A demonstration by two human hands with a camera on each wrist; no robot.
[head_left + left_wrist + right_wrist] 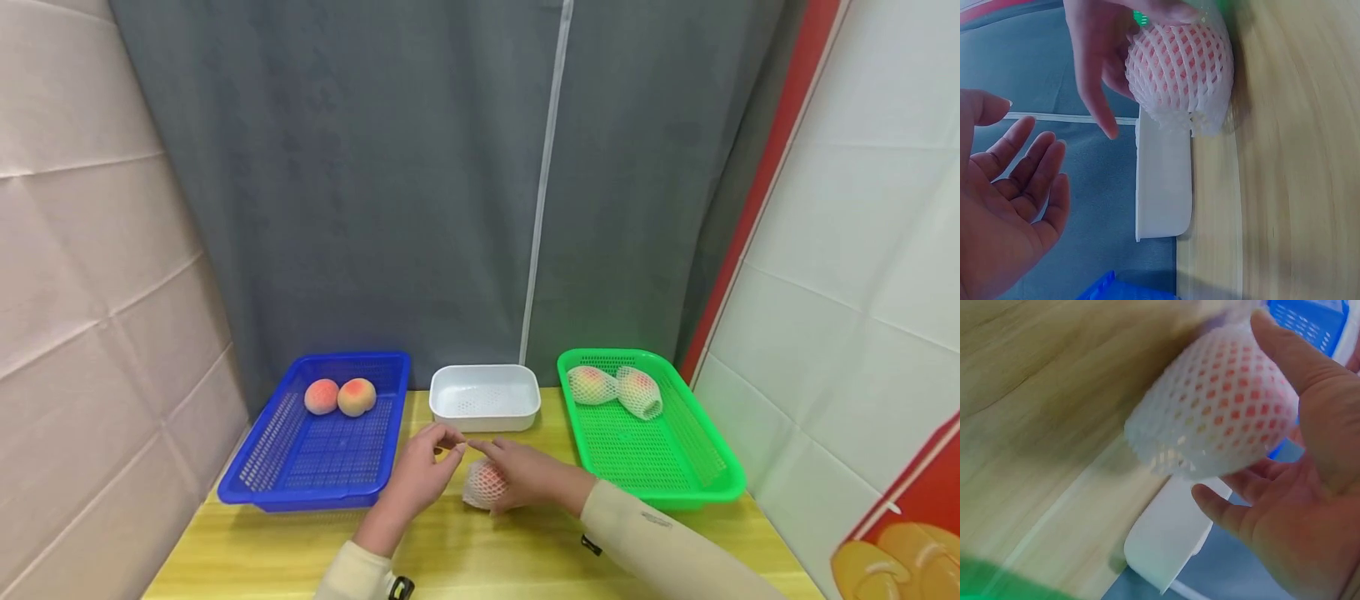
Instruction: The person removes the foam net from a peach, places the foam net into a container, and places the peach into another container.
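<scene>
Hands (422, 468) (534, 473) (left apart), right round netted peach (482, 485)

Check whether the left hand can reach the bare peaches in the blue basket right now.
Probably yes: the left hand looks empty and is near the blue basket, whose open top leaves the two peaches uncovered. It would only need to clear the side.

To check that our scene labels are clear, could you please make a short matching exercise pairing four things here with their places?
Things:
1. Two bare peaches
2. White tray
3. Lone netted peach
4. Pair of netted peaches

Places:
A. Between the two baskets
B. In the green basket
C. In the blue basket
D. At the right hand

Right pairs: 1-C, 2-A, 3-D, 4-B.
</scene>
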